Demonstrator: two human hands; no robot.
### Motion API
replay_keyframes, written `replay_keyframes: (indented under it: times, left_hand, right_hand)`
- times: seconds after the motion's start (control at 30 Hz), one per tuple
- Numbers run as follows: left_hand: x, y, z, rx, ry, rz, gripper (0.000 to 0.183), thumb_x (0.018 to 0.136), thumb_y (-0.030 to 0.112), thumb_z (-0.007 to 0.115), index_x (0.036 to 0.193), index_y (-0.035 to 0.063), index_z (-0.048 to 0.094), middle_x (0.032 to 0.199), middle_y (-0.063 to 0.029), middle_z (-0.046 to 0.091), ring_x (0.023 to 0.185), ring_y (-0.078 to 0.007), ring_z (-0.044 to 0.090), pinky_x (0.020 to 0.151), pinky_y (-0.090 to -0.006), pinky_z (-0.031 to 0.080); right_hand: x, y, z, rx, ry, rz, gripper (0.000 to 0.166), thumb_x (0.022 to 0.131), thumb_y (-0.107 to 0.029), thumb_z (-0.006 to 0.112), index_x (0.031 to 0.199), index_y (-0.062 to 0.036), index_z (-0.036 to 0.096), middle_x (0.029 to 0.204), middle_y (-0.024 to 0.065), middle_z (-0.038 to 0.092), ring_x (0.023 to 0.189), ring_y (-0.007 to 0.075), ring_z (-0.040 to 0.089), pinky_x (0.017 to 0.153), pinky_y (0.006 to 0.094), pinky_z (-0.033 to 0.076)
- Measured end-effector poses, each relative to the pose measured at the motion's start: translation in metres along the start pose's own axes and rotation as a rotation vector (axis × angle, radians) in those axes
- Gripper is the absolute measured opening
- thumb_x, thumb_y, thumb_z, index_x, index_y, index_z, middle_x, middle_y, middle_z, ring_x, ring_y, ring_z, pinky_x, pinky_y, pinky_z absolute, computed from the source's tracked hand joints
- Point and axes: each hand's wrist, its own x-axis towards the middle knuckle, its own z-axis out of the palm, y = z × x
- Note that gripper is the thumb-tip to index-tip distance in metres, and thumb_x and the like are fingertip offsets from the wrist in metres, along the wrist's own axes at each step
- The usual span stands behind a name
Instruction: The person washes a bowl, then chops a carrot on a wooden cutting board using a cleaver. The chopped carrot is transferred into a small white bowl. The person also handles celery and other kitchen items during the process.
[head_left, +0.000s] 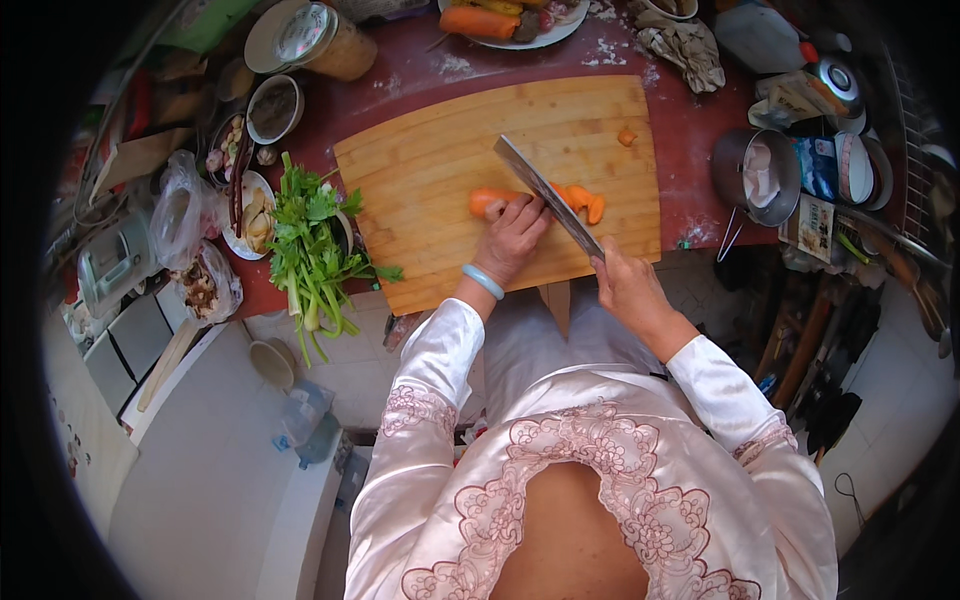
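My left hand (516, 229) presses a peeled carrot (484, 201) against the wooden cutting board (420, 180), fingertips close to the blade. A light blue bangle (483, 282) circles that wrist. In my right hand (626, 281) is the handle of a cleaver (546, 191), its blade slanting up and to the left across the carrot. Cut carrot slices (589, 202) lean together just right of the blade. One small carrot end (626, 136) lies apart near the board's upper right corner. The blade's lower edge and part of the carrot are hidden behind my left fingers.
Leafy celery (311, 247) overlaps the board's left edge and hangs over the counter front. Behind the board stands a plate (525, 37) of vegetables on the red counter (420, 82). A metal pot (772, 180) sits at right; bowls, a jar (341, 52) and bags crowd the left.
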Motion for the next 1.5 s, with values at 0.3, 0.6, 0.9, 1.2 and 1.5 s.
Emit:
replay_keyframes:
  times: [0.3, 0.6, 0.9, 1.2, 1.5]
  left_hand:
    - [-0.003, -0.004, 0.004, 0.031, -0.010, -0.010, 0.031, 0.072, 0.005, 0.063, 0.103, 0.0095, 0.063, 0.108, -0.0040, 0.062, 0.108, -0.0194, 0.057, 0.088, -0.0374, 0.036]
    - [-0.006, -0.001, 0.004, 0.017, -0.010, -0.027, 0.028, 0.075, 0.008, 0.066, 0.103, 0.0092, 0.063, 0.108, -0.0046, 0.062, 0.107, -0.0202, 0.057, 0.089, -0.0377, 0.036]
    - [-0.003, -0.001, -0.002, -0.041, -0.030, -0.066, 0.036, 0.072, 0.004, 0.064, 0.108, 0.0075, 0.060, 0.115, -0.0075, 0.060, 0.110, -0.0230, 0.056, 0.091, -0.0386, 0.035]
    - [-0.008, -0.031, -0.051, 0.240, -0.179, -0.270, 0.046, 0.079, 0.009, 0.068, 0.122, 0.0076, 0.054, 0.119, -0.0105, 0.056, 0.114, -0.0266, 0.051, 0.095, -0.0426, 0.032]
    - [-0.001, -0.074, -0.065, 0.477, 0.029, -0.739, 0.047, 0.087, 0.021, 0.064, 0.129, 0.0072, 0.049, 0.123, -0.0118, 0.055, 0.114, -0.0291, 0.049, 0.097, -0.0451, 0.032]
  right_hand:
    - [0.022, -0.001, 0.008, 0.070, 0.093, -0.063, 0.017, 0.090, -0.008, 0.053, 0.103, 0.0009, 0.048, 0.074, 0.0253, 0.062, 0.070, 0.0461, 0.060, 0.064, 0.0548, 0.046]
    - [-0.002, -0.007, -0.005, 0.057, -0.003, 0.020, 0.013, 0.090, -0.008, 0.053, 0.098, -0.0007, 0.047, 0.074, 0.0251, 0.061, 0.070, 0.0468, 0.059, 0.064, 0.0549, 0.046]
    - [0.035, -0.007, 0.025, 0.077, 0.004, 0.062, 0.014, 0.091, -0.011, 0.051, 0.099, -0.0006, 0.047, 0.080, 0.0259, 0.063, 0.078, 0.0454, 0.061, 0.070, 0.0546, 0.047]
    - [0.026, 0.010, 0.026, -0.007, 0.086, -0.201, 0.013, 0.085, -0.003, 0.052, 0.097, -0.0015, 0.047, 0.081, 0.0224, 0.062, 0.074, 0.0433, 0.061, 0.065, 0.0525, 0.048]
    - [0.006, 0.029, 0.009, -0.148, 0.104, -0.324, 0.023, 0.079, 0.002, 0.055, 0.100, -0.0058, 0.050, 0.085, 0.0149, 0.058, 0.070, 0.0403, 0.060, 0.061, 0.0492, 0.049]
